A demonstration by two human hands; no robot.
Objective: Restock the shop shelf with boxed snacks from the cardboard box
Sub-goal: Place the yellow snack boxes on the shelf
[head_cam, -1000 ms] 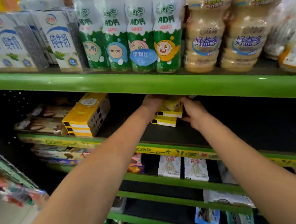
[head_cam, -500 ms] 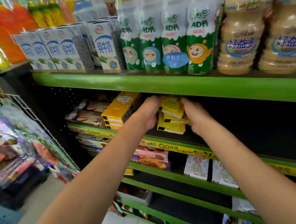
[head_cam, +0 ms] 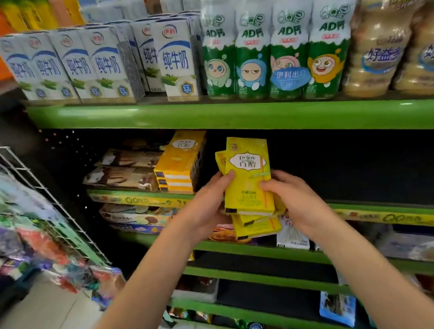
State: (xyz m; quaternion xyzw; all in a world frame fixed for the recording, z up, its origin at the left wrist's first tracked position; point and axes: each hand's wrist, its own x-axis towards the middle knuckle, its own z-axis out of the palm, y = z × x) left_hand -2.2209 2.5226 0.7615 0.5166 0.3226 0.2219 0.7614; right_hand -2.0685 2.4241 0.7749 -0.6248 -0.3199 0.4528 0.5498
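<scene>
Both my hands hold a bundle of yellow snack boxes [head_cam: 248, 176] in front of the second shelf [head_cam: 404, 216]. My left hand [head_cam: 207, 208] grips the bundle's left side with the thumb on the top box's face. My right hand [head_cam: 296, 203] grips its right side. The top box stands upright, tilted toward me; the others are fanned out beneath it. A stack of the same yellow boxes [head_cam: 180, 164] lies on that shelf to the left. The cardboard box is out of view.
Brown biscuit packs [head_cam: 123, 169] lie left of the yellow stack. Milk cartons [head_cam: 99, 66], green AD bottles [head_cam: 276, 42] and beige drink bottles [head_cam: 393, 33] fill the shelf above. A wire rack [head_cam: 37, 196] of snack bags stands at the left. Lower shelves hold small packs.
My hands have drawn the yellow boxes back out from under the upper shelf toward me, and the top box has turned upright. The camera has also shifted left and back.
</scene>
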